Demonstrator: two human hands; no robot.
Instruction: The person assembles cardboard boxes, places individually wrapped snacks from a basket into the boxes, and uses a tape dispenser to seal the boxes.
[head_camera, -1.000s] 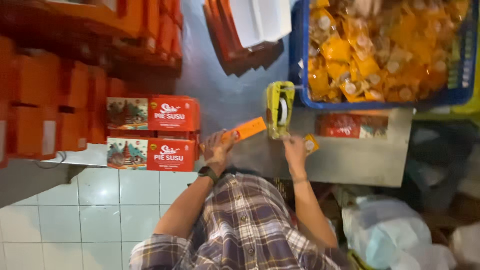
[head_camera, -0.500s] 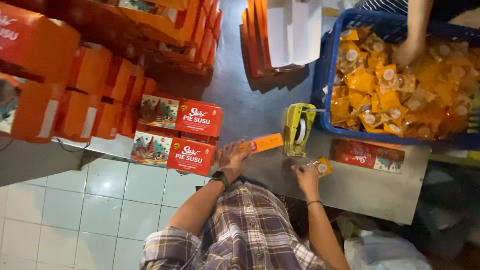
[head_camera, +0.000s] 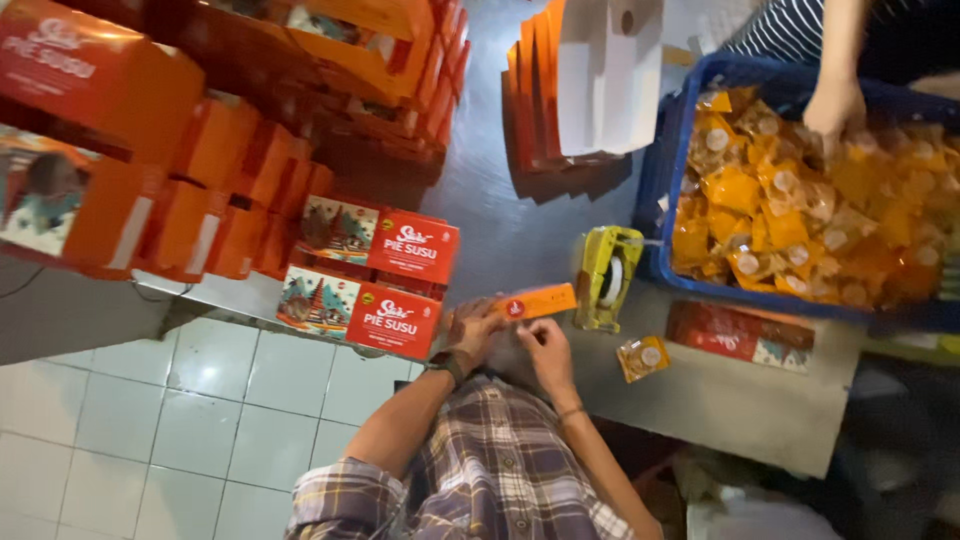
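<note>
A narrow orange box (head_camera: 537, 301) lies across the grey metal table (head_camera: 720, 400), just left of a yellow-green tape dispenser (head_camera: 608, 276). My left hand (head_camera: 474, 325), with a dark watch on the wrist, grips the box's left end. My right hand (head_camera: 545, 345) holds the same box from the near side, fingers curled on it. A small clear packet with an orange snack (head_camera: 642, 357) rests on the table to the right of my right hand, apart from it.
Two red printed boxes (head_camera: 365, 318) stand stacked by my left hand, with orange cartons (head_camera: 215, 190) piled behind. A blue crate (head_camera: 655, 190) holds several orange packets; another person's hand (head_camera: 835, 105) reaches into it. Flat cartons (head_camera: 560, 95) and a flat red box (head_camera: 740, 335) lie nearby.
My right hand has moved left from the small packet to the orange box, leaving the packet on the table. The view has shifted and the other person's hand stays in the crate.
</note>
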